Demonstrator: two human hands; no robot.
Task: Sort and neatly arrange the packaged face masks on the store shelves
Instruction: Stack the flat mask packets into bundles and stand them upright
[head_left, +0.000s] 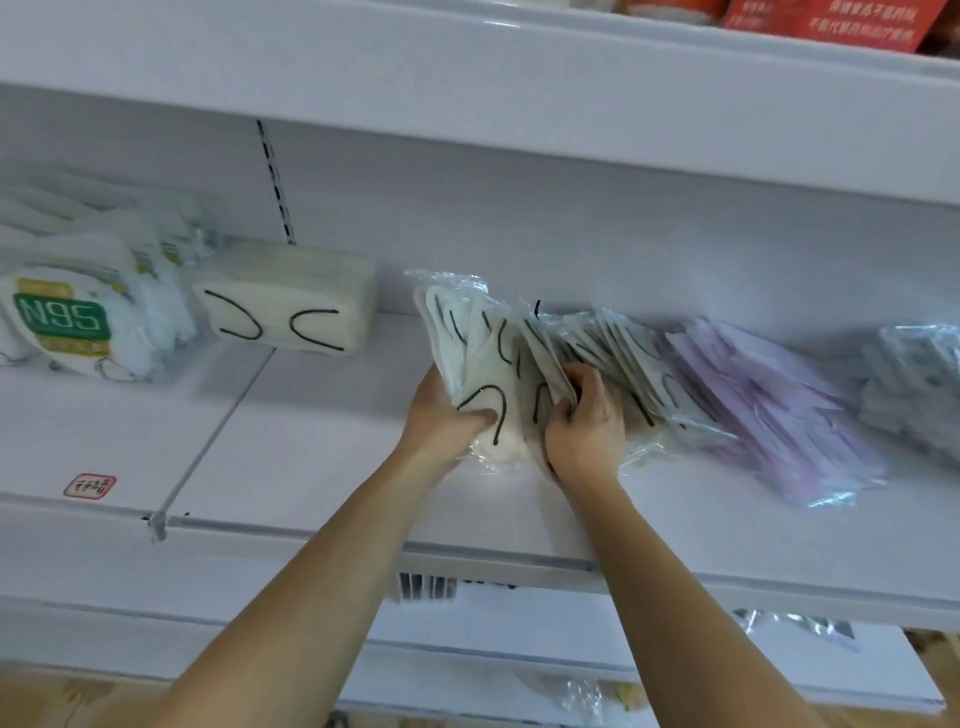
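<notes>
Both forearms are being extended to the shelf (332, 467). Cream mask packets (498, 353) are being grasped by left hand (441, 415) and right hand (584, 421), beside the purple packets (769, 395). Edges are best being squared gently.

Bright, even light washes the white shelf (322, 467) pale, and the shadows under the upper shelf (519, 114) are soft. Glare glints off the clear wrappers of the mask packs (519, 343). Wide-angle distortion bends the shelf edges towards the corners. The purple packs (769, 395) and N95 pack (62, 322) are smeared by blur
</notes>
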